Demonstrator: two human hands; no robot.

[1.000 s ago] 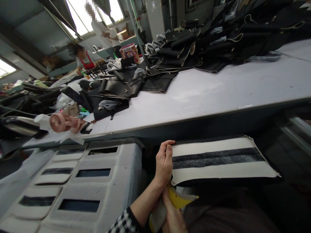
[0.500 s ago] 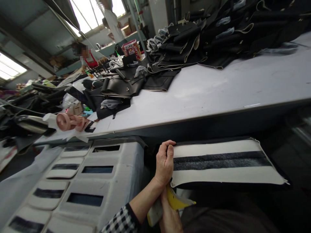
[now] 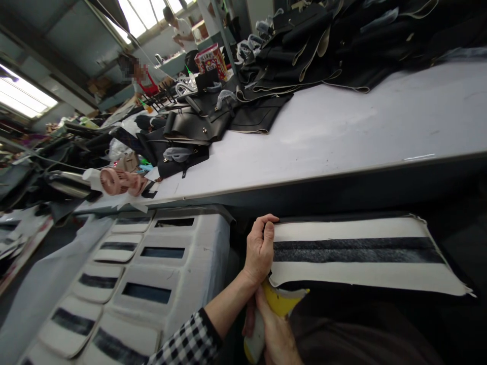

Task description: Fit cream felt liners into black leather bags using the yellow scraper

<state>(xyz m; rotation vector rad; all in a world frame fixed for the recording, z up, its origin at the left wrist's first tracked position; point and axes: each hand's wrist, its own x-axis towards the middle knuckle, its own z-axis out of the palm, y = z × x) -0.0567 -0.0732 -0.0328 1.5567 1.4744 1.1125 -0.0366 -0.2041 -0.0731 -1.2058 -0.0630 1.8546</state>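
Observation:
My left hand, below a black-and-white checked sleeve, is closed on the near-left end of a long off-white panel. A dark speckled stripe runs along the panel's middle, and black material shows along its edges. Just below, my right hand wraps round a yellow and pale grey tool with a flared, pointed end. The tool lies close under the panel's left corner; its exact kind is not clear. The left forearm partly hides the tool and the right hand's fingers.
Several off-white pads with dark stripes lie left on a covered stand with slots. Across the back runs a white table bearing black leather bag pieces and a pink fan. Two people are farther off.
The view has shifted a little, so the fan and pads appear farther right. The panel's far end also reaches farther right. Both hands keep their holds.

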